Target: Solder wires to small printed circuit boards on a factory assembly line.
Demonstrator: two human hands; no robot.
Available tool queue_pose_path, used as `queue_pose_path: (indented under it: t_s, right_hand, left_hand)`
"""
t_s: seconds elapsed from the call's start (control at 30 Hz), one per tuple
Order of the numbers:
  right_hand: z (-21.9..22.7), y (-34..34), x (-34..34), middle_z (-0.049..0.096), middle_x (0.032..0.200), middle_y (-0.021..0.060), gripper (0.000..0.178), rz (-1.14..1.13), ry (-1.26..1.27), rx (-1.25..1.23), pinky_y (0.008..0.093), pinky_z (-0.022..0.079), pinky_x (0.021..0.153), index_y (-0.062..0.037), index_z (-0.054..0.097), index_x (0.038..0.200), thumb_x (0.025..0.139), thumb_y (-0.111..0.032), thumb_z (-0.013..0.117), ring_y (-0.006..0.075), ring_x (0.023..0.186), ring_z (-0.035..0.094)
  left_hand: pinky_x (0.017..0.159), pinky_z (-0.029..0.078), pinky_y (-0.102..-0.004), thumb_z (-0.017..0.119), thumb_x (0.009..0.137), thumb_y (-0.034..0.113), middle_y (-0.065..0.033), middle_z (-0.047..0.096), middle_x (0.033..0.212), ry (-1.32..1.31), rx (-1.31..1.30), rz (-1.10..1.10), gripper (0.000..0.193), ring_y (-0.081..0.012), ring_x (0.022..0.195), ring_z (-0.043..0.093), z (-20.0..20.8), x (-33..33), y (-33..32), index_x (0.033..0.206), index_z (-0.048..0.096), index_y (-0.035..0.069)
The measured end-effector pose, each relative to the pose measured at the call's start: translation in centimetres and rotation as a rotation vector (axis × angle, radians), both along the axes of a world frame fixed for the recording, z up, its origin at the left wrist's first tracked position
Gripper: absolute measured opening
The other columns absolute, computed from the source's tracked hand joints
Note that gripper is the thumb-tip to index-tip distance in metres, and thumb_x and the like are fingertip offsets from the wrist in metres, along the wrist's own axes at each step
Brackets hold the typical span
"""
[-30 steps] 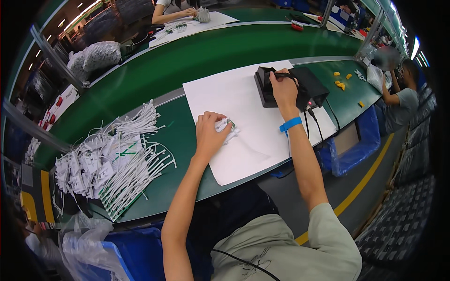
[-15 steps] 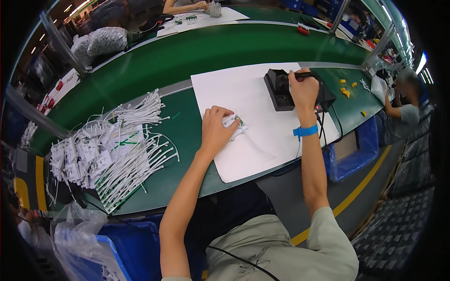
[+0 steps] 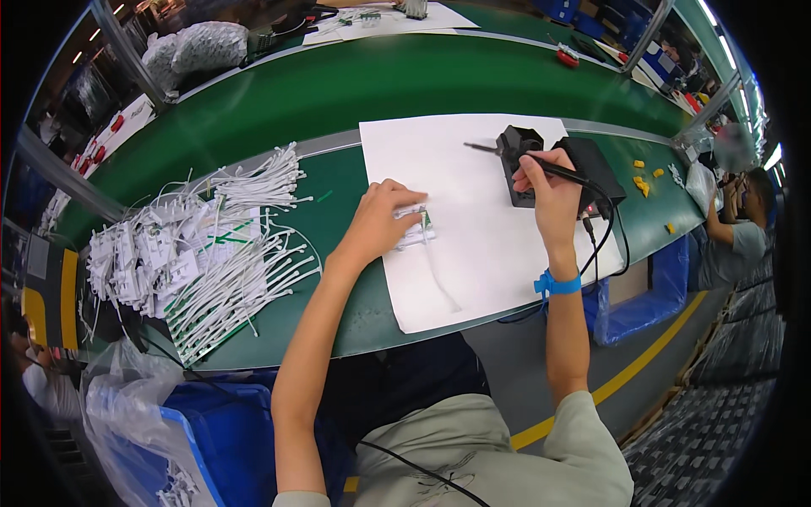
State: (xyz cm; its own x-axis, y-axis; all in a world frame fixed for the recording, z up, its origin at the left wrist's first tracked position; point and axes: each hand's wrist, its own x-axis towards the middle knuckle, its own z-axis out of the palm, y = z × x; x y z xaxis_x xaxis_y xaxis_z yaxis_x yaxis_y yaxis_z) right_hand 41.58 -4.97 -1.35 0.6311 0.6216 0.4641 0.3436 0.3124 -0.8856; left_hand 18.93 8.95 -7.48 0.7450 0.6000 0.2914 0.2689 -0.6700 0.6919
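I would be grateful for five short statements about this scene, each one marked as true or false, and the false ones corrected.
1. The right hand holds a black soldering iron. True.
2. The blue band is around the left wrist. False: the blue band is around the right wrist.
3. The left hand is at a small white part on the white paper. True.
4. The pile of white cables lies on the right of the paper. False: the pile of white cables lies on its left.
5. Small yellow pieces lie to the right of the black box. True.
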Motion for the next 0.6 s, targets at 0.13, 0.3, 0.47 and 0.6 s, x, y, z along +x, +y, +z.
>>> queue_pose_path:
  t_s: [0.13, 0.3, 0.47, 0.6]
  right_hand:
    - [-2.2, 0.7, -0.9, 0.061, 0.069, 0.0049, 0.012, -0.003, 0.033, 0.019, 0.0214, 0.043, 0.054, -0.0026, 0.056, 0.092, 0.097, -0.008, 0.065, 0.0085, 0.058, 0.056]
    - [-4.1, 0.4, -1.6, 0.059, 0.071, 0.0043, 0.012, -0.085, -0.044, 0.066, 0.02, 0.04, 0.052, -0.0031, 0.054, 0.091, 0.097, -0.005, 0.064, 0.0072, 0.06, 0.054]
    - [-4.7, -0.2, -1.4, 0.063, 0.074, 0.0049, 0.011, -0.081, -0.071, 0.1, 0.0194, 0.044, 0.056, -0.0021, 0.057, 0.094, 0.093, -0.004, 0.067, 0.0072, 0.062, 0.059]
    - [-5.1, -0.4, -1.6, 0.064, 0.074, 0.0055, 0.013, -0.085, -0.141, 0.074, 0.0197, 0.043, 0.056, -0.0017, 0.057, 0.091, 0.09, -0.002, 0.069, 0.0076, 0.06, 0.059]
  left_hand:
    - [0.092, 0.048, -0.0405, 0.073, 0.085, 0.017, -0.0134, 0.062, 0.113, 0.043, 0.169, 0.19, 0.032, -0.0325, 0.105, 0.057, 1.7, -1.2, -2.6, 0.114, 0.069, 0.004]
    - [0.09, 0.048, -0.0406, 0.076, 0.083, 0.022, -0.0143, 0.063, 0.112, 0.046, 0.252, 0.218, 0.041, -0.0323, 0.108, 0.057, 1.9, -1.3, -7.9, 0.116, 0.066, 0.001]
    - [0.09, 0.047, -0.0408, 0.079, 0.08, 0.023, -0.0128, 0.061, 0.115, 0.05, 0.291, 0.198, 0.047, -0.0316, 0.11, 0.056, 1.2, -1.1, -7.8, 0.119, 0.065, 0.002]
    - [0.091, 0.048, -0.04, 0.081, 0.076, 0.019, -0.0121, 0.06, 0.116, 0.068, 0.22, 0.151, 0.048, -0.0312, 0.11, 0.056, 1.1, -1.6, -7.3, 0.119, 0.064, 0.003]
